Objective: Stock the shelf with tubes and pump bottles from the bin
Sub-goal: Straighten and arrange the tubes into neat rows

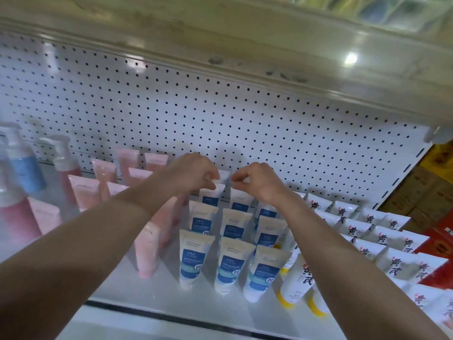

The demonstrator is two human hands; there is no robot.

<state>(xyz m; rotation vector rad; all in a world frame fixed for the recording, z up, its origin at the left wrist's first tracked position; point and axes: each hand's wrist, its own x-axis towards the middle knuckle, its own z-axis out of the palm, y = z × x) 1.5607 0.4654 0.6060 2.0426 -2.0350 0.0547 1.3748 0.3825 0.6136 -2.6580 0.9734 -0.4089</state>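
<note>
Hands are working at the shelf's (169, 288) back row: the left hand (196, 174) is pinching the top of one upright white-and-blue tube (210, 197), the right hand (258, 184) is pinching the neighbouring tube (241, 201), just before the pegboard (220, 106).

Left hand (196, 174) and right hand (256, 182) pinch rear blue-labelled tubes (211, 196).

A shop: pegboard-backed shelf (171, 312) with neat rows of cosmetic tubes (193, 258) and pump bottles (61, 163).
</note>
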